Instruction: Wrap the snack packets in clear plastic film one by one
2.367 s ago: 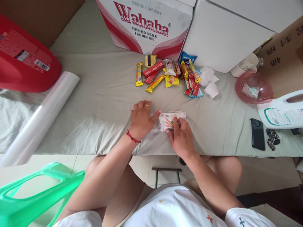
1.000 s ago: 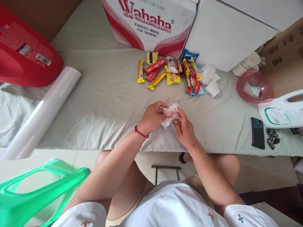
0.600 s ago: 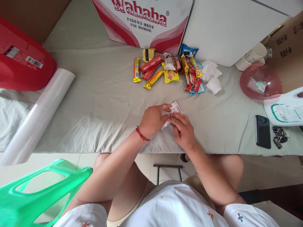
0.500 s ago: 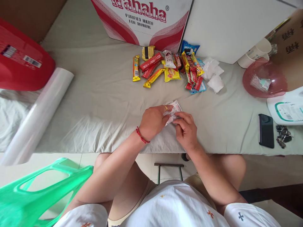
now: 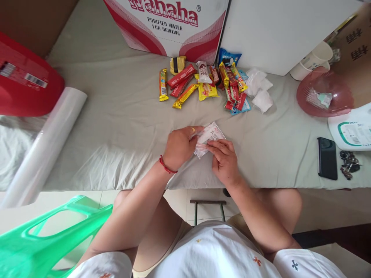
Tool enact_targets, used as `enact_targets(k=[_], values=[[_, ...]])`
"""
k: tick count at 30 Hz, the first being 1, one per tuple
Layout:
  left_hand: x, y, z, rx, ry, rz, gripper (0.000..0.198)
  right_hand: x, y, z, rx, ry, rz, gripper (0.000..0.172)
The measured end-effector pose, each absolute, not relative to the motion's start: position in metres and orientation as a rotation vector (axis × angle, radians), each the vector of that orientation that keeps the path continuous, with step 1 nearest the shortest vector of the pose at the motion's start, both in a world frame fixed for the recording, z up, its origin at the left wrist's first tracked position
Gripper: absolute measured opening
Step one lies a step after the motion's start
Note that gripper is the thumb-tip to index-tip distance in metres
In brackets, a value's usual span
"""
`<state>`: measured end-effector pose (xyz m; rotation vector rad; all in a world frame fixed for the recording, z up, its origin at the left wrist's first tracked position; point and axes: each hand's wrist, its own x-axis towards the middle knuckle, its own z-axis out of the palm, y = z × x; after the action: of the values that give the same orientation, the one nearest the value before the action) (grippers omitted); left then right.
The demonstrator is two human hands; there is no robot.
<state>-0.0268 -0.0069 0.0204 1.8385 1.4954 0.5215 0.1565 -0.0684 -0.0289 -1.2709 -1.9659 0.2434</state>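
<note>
A small white packet with pinkish print [image 5: 213, 133] is between my two hands, low over the grey-green sheet [image 5: 124, 104]. My left hand [image 5: 181, 143], with a ring and a red wrist cord, grips the packet's left edge between thumb and forefinger. Bent fingers of my right hand [image 5: 224, 156] press on the packet's lower right part, partly covering it. Beyond the hands lies a group of wrapped snacks, among them a yellow packet [image 5: 208, 90], a red bar [image 5: 182, 76] and a blue packet [image 5: 230, 58]. Crumpled white packets [image 5: 262, 101] lie at their right.
A Wahaha carton [image 5: 174, 34] stands at the back. To the left are a red container [image 5: 29, 77] and a plastic roll [image 5: 48, 143]; a green stool [image 5: 31, 239] is below. A pink bowl [image 5: 324, 92], phone [image 5: 327, 158] and keys [image 5: 349, 164] lie right.
My left hand has shifted left along the packet, and more of its printed face shows between my hands. The whole view has moved slightly.
</note>
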Motion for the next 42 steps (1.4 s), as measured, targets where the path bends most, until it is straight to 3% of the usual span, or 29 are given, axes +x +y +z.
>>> enact_targets(k=[6,12,24,31,37,42], values=[[-0.022,-0.004,0.024,1.997,1.673,0.241,0.04,0.159,-0.072,-0.031,-1.289,-1.942,0.197,0.04],[-0.021,-0.004,0.017,2.088,1.618,0.251,0.037,0.155,-0.072,-0.025,-1.307,-2.188,0.175,0.056],[-0.025,-0.001,0.013,1.923,1.641,0.36,0.038,0.173,-0.112,-0.02,-1.426,-2.427,0.283,0.057],[-0.028,0.009,0.003,2.02,1.582,0.422,0.035,0.175,-0.078,-0.014,-1.415,-2.432,0.192,0.062],[-0.03,0.008,0.01,1.948,1.615,0.327,0.045,0.186,-0.041,-0.008,-1.287,-2.549,0.071,0.053],[-0.034,0.009,0.005,1.931,1.538,0.402,0.045,0.203,-0.025,-0.018,-1.075,-2.453,0.264,0.043]])
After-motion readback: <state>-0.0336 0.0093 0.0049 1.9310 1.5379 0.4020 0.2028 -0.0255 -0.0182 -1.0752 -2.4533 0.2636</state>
